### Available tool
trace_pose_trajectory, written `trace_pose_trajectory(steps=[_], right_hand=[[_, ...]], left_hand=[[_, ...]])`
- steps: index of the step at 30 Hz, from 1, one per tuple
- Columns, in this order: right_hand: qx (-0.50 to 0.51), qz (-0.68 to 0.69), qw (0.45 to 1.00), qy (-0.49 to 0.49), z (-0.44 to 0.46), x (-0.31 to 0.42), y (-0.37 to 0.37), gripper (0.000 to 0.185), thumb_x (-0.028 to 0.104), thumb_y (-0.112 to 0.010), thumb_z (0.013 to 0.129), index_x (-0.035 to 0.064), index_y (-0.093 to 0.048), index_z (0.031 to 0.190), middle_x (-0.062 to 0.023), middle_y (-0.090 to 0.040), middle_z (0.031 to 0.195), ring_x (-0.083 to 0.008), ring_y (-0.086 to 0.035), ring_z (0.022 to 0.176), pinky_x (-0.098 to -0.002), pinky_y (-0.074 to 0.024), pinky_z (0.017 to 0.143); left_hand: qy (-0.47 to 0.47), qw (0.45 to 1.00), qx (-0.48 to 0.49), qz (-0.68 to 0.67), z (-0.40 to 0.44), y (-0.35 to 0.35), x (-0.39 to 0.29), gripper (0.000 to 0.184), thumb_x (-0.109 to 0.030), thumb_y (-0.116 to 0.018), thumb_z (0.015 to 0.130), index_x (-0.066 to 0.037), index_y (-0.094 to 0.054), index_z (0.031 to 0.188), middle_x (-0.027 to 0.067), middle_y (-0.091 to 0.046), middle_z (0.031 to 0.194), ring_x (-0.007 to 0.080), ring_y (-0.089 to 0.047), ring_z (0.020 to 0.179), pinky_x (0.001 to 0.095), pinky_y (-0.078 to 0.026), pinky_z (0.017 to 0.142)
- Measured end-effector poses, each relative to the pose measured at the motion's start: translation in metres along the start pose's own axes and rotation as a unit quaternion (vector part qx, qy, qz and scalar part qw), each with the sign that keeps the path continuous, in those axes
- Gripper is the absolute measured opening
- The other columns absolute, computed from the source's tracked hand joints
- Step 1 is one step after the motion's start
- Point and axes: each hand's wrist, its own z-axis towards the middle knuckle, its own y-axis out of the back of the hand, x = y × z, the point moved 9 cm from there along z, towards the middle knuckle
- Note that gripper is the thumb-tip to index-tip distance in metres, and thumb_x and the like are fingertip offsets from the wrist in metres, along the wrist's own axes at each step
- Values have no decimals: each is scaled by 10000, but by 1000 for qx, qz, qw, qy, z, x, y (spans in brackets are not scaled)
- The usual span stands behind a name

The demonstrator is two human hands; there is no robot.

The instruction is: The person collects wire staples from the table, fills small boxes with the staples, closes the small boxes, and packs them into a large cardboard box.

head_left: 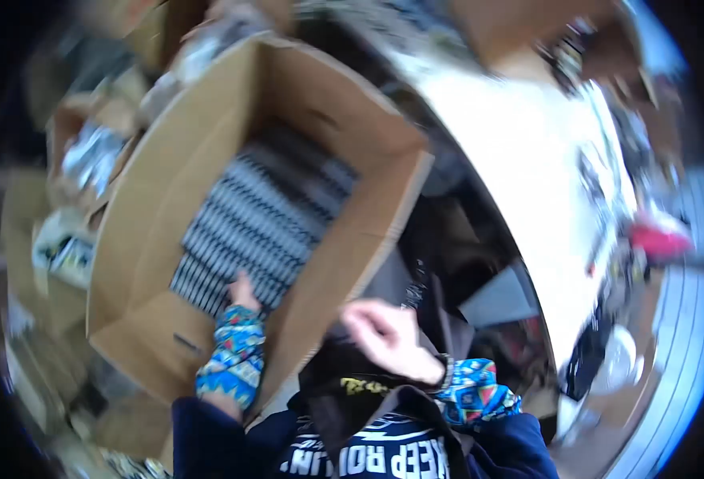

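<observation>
From where I'm standing, one camera's riding on the person's head, pointing forward and steeply down, peering close into the cardboard box (180, 172), fisheye-wide, and catching the wearer's printed shirt (372, 453) at the bottom.

Two hands (388, 335), two patterned sleeves (236, 351), one carton (168, 168) with many packs (252, 215)

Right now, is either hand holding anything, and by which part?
The left hand is at the grey-and-black striped rows inside the brown cardboard box; whether it has a grip cannot be told. The right hand holds nothing visible.
</observation>
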Motion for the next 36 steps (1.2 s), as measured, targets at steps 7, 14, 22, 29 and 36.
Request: trace_pose_trajectory(steps=[7, 14, 22, 29, 36], right_hand=[[-249, -294, 922, -42, -176, -163, 94, 144, 151, -665, 899, 17, -668, 954, -168, -663, 898, -356, -638, 836, -436, -523, 746], [-221, -482, 807, -259, -210, -255, 185, 27, 66, -658, 754, 57, -638, 737, -141, -657, 812, -348, -627, 790, -468, -490, 717], [-518, -303, 785, -152, -350, -144, 279, 51, 56, -637, 903, 10, -618, 890, -144, -568, 845, -331, -611, 778, -393, -484, 673], [-179, -182, 967, -10, -374, -8, 235, 46, 68, -694, 873, 36, -669, 894, -97, -575, 814, -263, -597, 745, -362, -480, 629], [-112, -112, 986, -52, -377, 6, 233, 197, 170, -711, 908, 46, -698, 1060, -91, -642, 874, -249, -648, 785, -344, -515, 682]], left_hand=[[-414, 866, 268, 84, -283, -146, -189, 354, -195, -541, 1016, -27, -546, 1327, 97, -550, 1334, 161, -482, 1270, 338, -362, 1086], [-148, 740, 570, 325, -432, -223, 8, 363, -155, -622, 979, -14, -541, 1304, 136, -638, 1196, 180, -641, 1036, 310, -528, 913], [163, 877, 283, 354, -273, -239, 198, 830, -572, -456, 992, -50, -169, 1570, 169, -239, 1617, 392, -261, 1464, 504, -249, 1186], [226, 874, 383, 198, -275, -278, 245, 577, -552, -391, 976, -58, -515, 1247, 119, -585, 1235, 313, -561, 1080, 483, -452, 947], [370, 739, 477, 297, -323, -269, 219, 307, -288, -601, 959, -115, -586, 706, -4, -610, 675, 170, -583, 642, 302, -510, 731]])
